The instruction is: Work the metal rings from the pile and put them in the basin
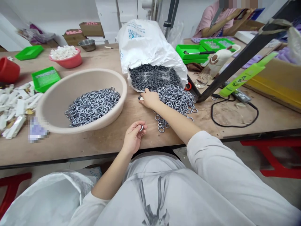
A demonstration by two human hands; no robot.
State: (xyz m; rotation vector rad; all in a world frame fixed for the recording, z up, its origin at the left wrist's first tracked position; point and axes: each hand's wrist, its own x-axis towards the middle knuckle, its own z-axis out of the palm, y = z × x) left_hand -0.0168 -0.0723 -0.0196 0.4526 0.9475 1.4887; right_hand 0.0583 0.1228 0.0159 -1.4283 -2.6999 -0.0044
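My left hand (134, 136) is closed over the table's front part, with a small grey ring (141, 128) pinched between thumb and fingers. My right hand (150, 99) is at the left edge of the pile of grey rings (175, 95), just before the mouth of a white sack (145, 44). Its fingers are curled, and a small white-and-black piece (140, 98) shows at them; whether it is held or worn I cannot tell. The sack lies on its side, rings spilling out of it. Left of both hands, a wide beige basin (49, 106) holds many similar rings (94, 105).
White pieces (20, 106) lie heaped at the left, near green trays (45, 78) and a red bowl (70, 62). At the right stand a dark slanted post (240, 50), a black cable (213, 113) and a yellow-sided box (279, 84). A person in pink (211, 18) sits across the table.
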